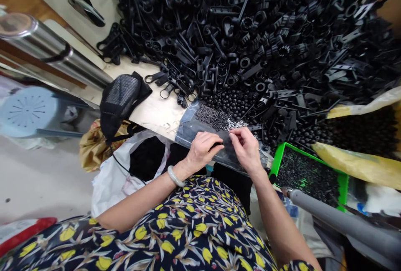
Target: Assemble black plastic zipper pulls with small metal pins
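Dark pc (pixel 217 144) mostly hidden in L hand's (pixel 205 148) grip, too small to ID. R hand (pixel 246 148): can't tell what, if anything, is in its pinch. Silvery pins (pixel 234 124) just beyond R hand partly covered, too small to tell single shapes. Black parts heap (pixel 219 33), well beyond both hands, cut off by top edge. Green tray (pixel 278 161) right of R hand: bits (pixel 307 175) inside too tiny to ID. Farther right, yellow bag (pixel 360 162) cut by R edge; ditto grey tube (pixel 338 214). Left of L hand, white bag's (pixel 108 183) dark contents (pixel 145 158) unclear.

Parts (pixel 219 33) heaped on table (pixel 153 110), cloth (pixel 188 130) in front — tray (pixel 343 189) at right, stool (pixel 29 112) far left
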Available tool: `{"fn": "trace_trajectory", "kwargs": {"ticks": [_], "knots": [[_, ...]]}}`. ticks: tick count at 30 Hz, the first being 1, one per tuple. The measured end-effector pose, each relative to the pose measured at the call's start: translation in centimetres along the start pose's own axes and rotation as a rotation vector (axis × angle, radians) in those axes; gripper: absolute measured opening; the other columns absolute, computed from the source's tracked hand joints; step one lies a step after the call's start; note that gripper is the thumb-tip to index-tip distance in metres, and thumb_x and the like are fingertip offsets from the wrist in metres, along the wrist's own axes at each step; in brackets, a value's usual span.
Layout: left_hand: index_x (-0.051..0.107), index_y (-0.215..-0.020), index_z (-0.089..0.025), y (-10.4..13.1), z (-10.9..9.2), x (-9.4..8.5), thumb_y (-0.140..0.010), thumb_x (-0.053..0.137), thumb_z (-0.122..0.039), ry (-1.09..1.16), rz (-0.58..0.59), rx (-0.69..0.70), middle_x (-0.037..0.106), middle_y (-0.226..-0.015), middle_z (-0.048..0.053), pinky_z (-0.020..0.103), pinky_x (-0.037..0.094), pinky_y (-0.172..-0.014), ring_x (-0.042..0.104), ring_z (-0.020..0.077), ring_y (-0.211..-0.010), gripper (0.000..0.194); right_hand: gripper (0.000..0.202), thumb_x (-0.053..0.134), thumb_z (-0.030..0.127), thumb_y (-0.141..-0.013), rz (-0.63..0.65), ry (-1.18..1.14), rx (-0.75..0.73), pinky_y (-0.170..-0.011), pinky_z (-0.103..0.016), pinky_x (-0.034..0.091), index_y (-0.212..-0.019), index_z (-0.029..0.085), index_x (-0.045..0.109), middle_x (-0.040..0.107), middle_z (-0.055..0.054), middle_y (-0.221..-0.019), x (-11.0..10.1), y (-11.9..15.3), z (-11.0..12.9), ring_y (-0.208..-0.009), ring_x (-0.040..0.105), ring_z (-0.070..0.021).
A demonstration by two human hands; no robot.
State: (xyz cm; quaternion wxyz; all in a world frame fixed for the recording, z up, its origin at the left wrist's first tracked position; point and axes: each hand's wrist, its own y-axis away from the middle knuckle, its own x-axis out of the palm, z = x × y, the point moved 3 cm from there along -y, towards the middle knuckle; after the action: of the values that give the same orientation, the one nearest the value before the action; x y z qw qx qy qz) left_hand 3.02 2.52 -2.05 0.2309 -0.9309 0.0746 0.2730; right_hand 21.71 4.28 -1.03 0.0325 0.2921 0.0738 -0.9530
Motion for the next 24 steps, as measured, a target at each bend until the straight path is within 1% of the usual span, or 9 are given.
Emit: {"fn": "trace_trajectory", "kwargs": {"ticks": [5,7,9,14,17,21,24], "knots": [[0.072,-0.103,-0.019,0.0,0.0,0.0,-0.098,0.069,-0.030,0.032,-0.010,0.000,0.080,-0.101,0.006,0.036,0.049,-0.087,0.074,0.0200,-0.094,0.012,0.020,0.068,0.042,-0.097,-0.017,-0.366,0.253,-0.061,-0.026,0.050,-0.101,0.023,0.070,0.065,0.000,-0.084,0.5,2.0,-0.5,-0.067,0.059,-0.0127],[0.072,-0.102,-0.019,-0.1,0.0,0.0,-0.098,0.069,-0.030,0.028,-0.006,-0.018,0.080,-0.102,0.006,0.037,0.049,-0.087,0.074,0.0203,-0.095,0.012,0.021,0.071,0.042,-0.095,-0.044,-0.484,0.312,-0.058,-0.025,0.049,-0.100,0.023,0.069,0.063,0.002,-0.079,0.8,2.6,-0.4,-0.063,0.057,-0.0117],[0.072,-0.102,-0.020,-0.1,-0.1,0.1,-0.098,0.069,-0.030,0.013,-0.005,-0.031,0.080,-0.103,0.007,0.037,0.049,-0.088,0.073,0.0211,-0.096,0.012,0.021,0.072,0.042,-0.094,-0.064,-0.561,0.338,-0.055,-0.024,0.048,-0.100,0.023,0.069,0.062,0.003,-0.077,1.2,3.0,-0.2,-0.060,0.055,-0.0108],[0.071,-0.101,-0.019,0.1,-0.3,0.2,-0.100,0.065,-0.029,0.015,-0.033,-0.012,0.080,-0.102,0.008,0.038,0.050,-0.087,0.074,0.0211,-0.095,0.012,0.024,0.072,0.044,-0.093,-0.031,-0.561,0.349,-0.054,-0.025,0.049,-0.100,0.022,0.069,0.063,0.002,-0.078,1.8,3.4,0.2,-0.058,0.054,-0.0106],[0.071,-0.101,-0.019,0.3,0.0,0.3,-0.101,0.065,-0.031,0.022,-0.039,-0.010,0.080,-0.102,0.008,0.038,0.052,-0.089,0.074,0.0206,-0.095,0.013,0.025,0.073,0.046,-0.092,-0.041,-0.575,0.365,-0.053,-0.025,0.050,-0.100,0.022,0.069,0.064,0.002,-0.078,2.0,3.5,0.1,-0.057,0.055,-0.0106],[0.071,-0.100,-0.020,0.5,0.4,0.6,-0.101,0.065,-0.031,0.030,-0.033,-0.019,0.080,-0.102,0.007,0.038,0.052,-0.089,0.075,0.0207,-0.095,0.013,0.024,0.074,0.044,-0.091,-0.026,-0.606,0.371,-0.053,-0.024,0.049,-0.099,0.022,0.070,0.063,0.003,-0.074,2.4,3.4,0.0,-0.056,0.055,-0.0104],[0.071,-0.099,-0.020,0.4,0.2,0.5,-0.100,0.065,-0.029,0.046,-0.052,-0.006,0.080,-0.101,0.007,0.038,0.052,-0.088,0.075,0.0203,-0.094,0.011,0.022,0.074,0.042,-0.092,-0.005,-0.605,0.366,-0.053,-0.024,0.049,-0.100,0.022,0.071,0.064,0.003,-0.074,2.7,3.2,0.1,-0.055,0.055,-0.0098]]}}
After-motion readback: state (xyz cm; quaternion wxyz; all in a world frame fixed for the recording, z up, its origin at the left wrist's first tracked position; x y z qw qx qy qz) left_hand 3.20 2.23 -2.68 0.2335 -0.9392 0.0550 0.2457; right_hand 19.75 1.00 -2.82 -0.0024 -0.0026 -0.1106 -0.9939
